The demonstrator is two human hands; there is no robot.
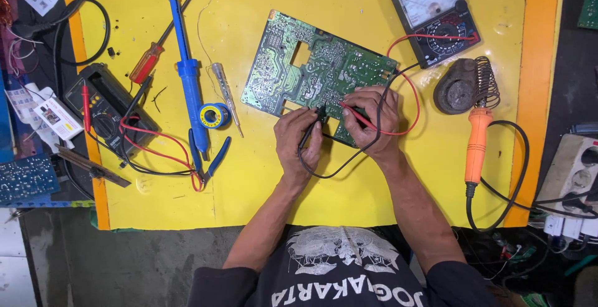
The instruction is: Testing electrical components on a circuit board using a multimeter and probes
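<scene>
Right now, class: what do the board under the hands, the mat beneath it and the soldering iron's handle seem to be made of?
Circuit board: likely rigid fibreglass laminate, green coating, shiny metal solder dots. Mat: smooth yellow sheet, probably plastic or rubber; faint sheen. Soldering iron handle: orange, looks like moulded plastic, matte.

Your left hand (298,139) pinches a black probe (311,127) like a pen, tip angled up and to the right onto a green circuit board (311,73). Your right hand (372,117) holds a red probe (355,114), its tip pointing left, close to the black tip, both near the board's lower edge. The board lies flat on the yellow worktop (349,2), solder side up, tilted so its long edge runs down toward the right; it has rectangular cut-outs and many small silver joints. A black lead (349,160) loops below your hands, and a red lead (411,92) curves right, up toward a black dial meter (435,17) at the top right.
</scene>
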